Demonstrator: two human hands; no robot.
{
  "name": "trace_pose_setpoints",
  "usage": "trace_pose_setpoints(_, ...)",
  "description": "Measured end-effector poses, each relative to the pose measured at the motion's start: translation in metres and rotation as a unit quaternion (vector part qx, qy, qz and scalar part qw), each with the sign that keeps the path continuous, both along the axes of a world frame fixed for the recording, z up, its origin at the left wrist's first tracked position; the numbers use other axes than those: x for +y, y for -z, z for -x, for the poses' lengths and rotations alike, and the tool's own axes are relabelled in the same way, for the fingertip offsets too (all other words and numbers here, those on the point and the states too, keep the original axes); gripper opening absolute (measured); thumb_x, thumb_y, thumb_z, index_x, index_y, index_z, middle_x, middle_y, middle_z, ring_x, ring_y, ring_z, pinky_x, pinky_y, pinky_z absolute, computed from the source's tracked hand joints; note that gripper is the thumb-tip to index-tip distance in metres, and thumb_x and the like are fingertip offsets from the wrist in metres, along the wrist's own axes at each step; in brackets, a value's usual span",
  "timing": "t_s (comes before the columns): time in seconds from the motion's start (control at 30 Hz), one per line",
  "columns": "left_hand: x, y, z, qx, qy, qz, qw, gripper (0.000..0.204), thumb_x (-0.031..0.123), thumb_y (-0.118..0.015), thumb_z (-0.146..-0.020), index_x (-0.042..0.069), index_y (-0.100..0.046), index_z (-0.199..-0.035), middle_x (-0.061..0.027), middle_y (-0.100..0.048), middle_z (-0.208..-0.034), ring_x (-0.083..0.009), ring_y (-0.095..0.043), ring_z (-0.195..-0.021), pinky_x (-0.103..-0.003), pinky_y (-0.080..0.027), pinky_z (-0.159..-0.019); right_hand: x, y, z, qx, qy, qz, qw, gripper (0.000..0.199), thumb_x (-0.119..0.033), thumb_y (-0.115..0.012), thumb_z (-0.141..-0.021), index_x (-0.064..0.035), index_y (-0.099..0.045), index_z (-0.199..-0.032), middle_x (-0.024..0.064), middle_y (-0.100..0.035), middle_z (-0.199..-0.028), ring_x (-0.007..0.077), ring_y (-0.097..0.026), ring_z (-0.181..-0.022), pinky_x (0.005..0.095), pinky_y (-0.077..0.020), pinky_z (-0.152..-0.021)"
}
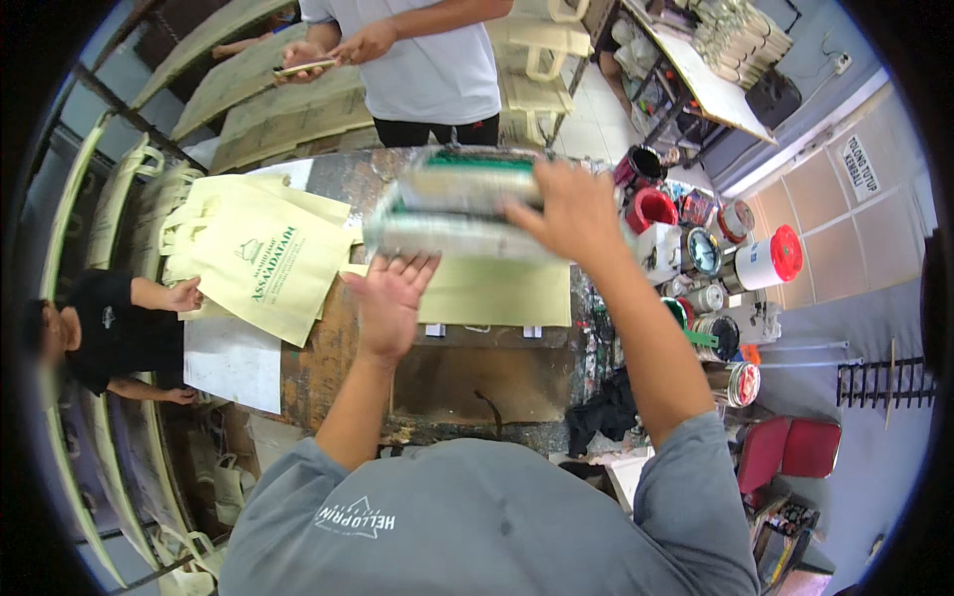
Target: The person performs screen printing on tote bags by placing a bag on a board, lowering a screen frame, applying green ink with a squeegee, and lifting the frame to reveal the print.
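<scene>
A screen-printing frame (447, 236), pale with green ink along its far side, is tilted over the table and smeared by motion. My right hand (576, 214) is closed on its right end, the thumb lying toward its middle. My left hand (388, 308) is at its near left edge, with fingers stretched and thumb apart; the fingertips are at the edge, and I cannot tell whether they touch. Beneath the frame a pale yellow cloth bag (507, 293) lies flat on a brown board (477, 377). Whether the bag is printed is hidden.
Printed yellow bags (263, 248) are piled on the table's left, where a person in black (99, 328) reaches in. Across the table, a person in white (432, 70) holds a phone. Ink cans and tubs (701, 253) crowd the right side. A dark cloth (601, 412) lies near right.
</scene>
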State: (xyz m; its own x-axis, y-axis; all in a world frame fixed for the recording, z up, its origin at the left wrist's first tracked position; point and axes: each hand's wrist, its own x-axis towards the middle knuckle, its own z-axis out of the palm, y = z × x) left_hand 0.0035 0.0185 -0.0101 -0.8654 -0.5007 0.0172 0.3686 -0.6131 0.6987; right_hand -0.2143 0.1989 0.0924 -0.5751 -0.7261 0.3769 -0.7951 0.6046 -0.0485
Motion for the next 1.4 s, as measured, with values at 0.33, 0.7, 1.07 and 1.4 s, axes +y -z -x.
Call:
trace_pose_setpoints(0.33,0.015,0.103,-0.079,-0.278,0.069,-0.162,0.944,0.125,0.098,-0.035,-0.088,-0.003,-0.028,-0.162,-0.0273,-0.051,-0.15,-0.0388,-0.056,-0.137,-0.048,-0.048,-0.116,0.053,0.11,-0.067,-0.174,-0.002,-0.145,0.974,0.059,-0.031,-0.093,-0.075,-0.016,-0.061,-0.122,0.0073,-0.067,-0.113,0.0326,-0.065,-0.109,0.0523,-0.0443,-0.089)
trace_pose_setpoints(0.7,0.017,0.116,-0.079,-0.337,0.088,-0.152,0.925,0.111,0.092,-0.037,-0.093,0.001,-0.04,-0.157,-0.0224,-0.057,-0.142,-0.0312,-0.06,-0.13,-0.044,-0.051,-0.114,0.016,0.206,-0.016,-0.027,-0.015,-0.037,0.999,0.042,-0.02,-0.087,-0.075,-0.0162,-0.063,-0.11,0.0046,-0.064,-0.101,0.029,-0.061,-0.101,0.051,-0.0398,-0.09)
trace_pose_setpoints(1.07,-0.063,0.091,-0.037,-0.572,0.424,0.122,0.692,0.093,0.083,-0.044,-0.099,-0.003,-0.071,-0.125,-0.0251,-0.076,-0.108,-0.0358,-0.074,-0.103,-0.048,-0.059,-0.096,-0.076,0.182,0.158,-0.12,-0.01,-0.165,0.979,0.054,-0.032,-0.089,-0.08,-0.017,-0.062,-0.124,0.0043,-0.069,-0.118,0.0279,-0.064,-0.119,0.0568,-0.0464,-0.096)
trace_pose_setpoints(1.4,-0.118,0.125,0.244,-0.212,-0.029,0.845,0.49,0.062,0.067,-0.074,-0.088,0.006,-0.069,-0.097,-0.0122,-0.067,-0.094,-0.034,-0.064,-0.096,-0.048,-0.052,-0.085,-0.075,0.231,0.138,-0.065,0.008,-0.12,0.991,0.054,-0.026,-0.09,-0.076,-0.0188,-0.061,-0.121,0.0046,-0.068,-0.114,0.0291,-0.064,-0.114,0.0492,-0.0474,-0.089)
